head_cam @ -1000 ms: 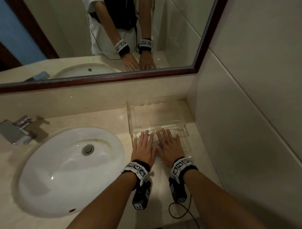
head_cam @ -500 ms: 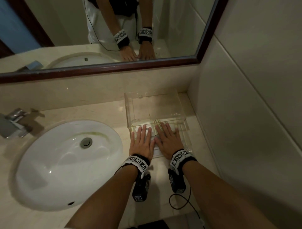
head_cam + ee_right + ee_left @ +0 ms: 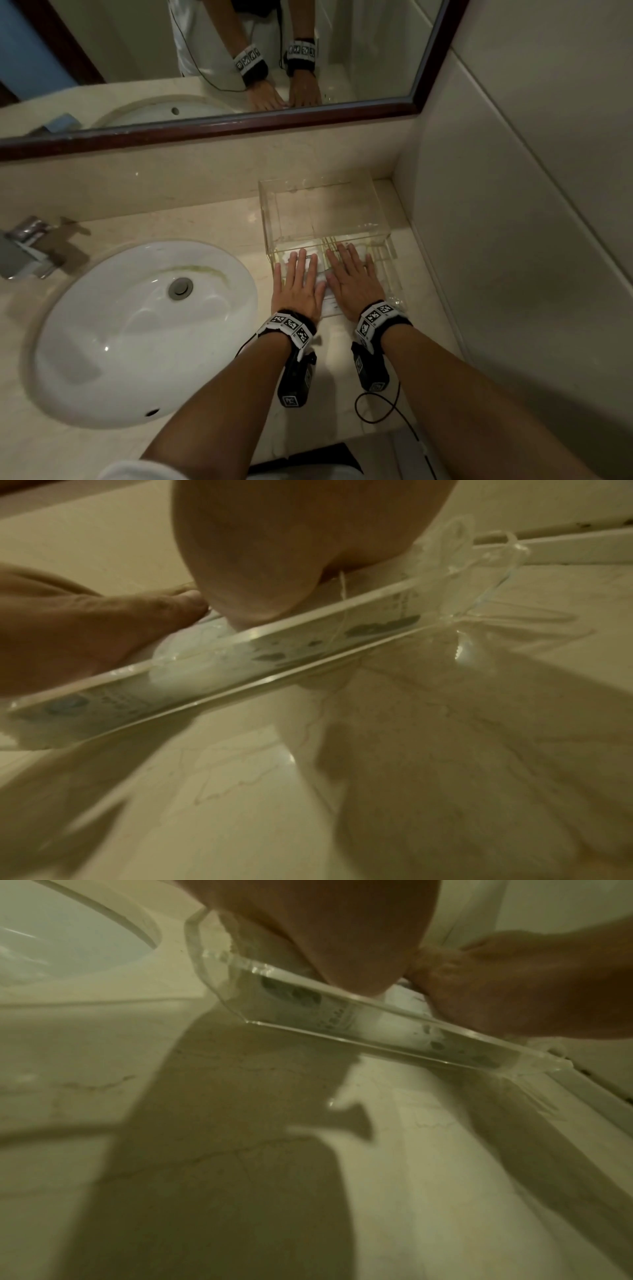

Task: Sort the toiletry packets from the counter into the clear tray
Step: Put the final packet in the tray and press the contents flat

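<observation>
A low clear tray [image 3: 394, 277] sits on the counter in front of a taller clear box [image 3: 322, 212]. White toiletry packets [image 3: 322, 279] lie inside it, mostly hidden under my hands. My left hand [image 3: 297, 274] and right hand [image 3: 351, 270] lie side by side, palms down with straight fingers, pressing on the packets. In the left wrist view the packets' print [image 3: 308, 999] shows through the tray's front wall [image 3: 445, 1042], under my left palm [image 3: 325, 934]. The right wrist view shows the packets [image 3: 192, 656] behind the same wall [image 3: 308, 642], below my right palm [image 3: 291, 547].
A white sink basin [image 3: 144, 325] lies to the left, with a metal faucet [image 3: 24, 246] at the far left. The tiled wall [image 3: 513, 240] closes in the right side. A mirror [image 3: 239, 68] hangs above the counter. A black cable [image 3: 376, 407] loops near the front edge.
Both hands stay flat on the packets in the tray. Only the head view has drifted slightly.
</observation>
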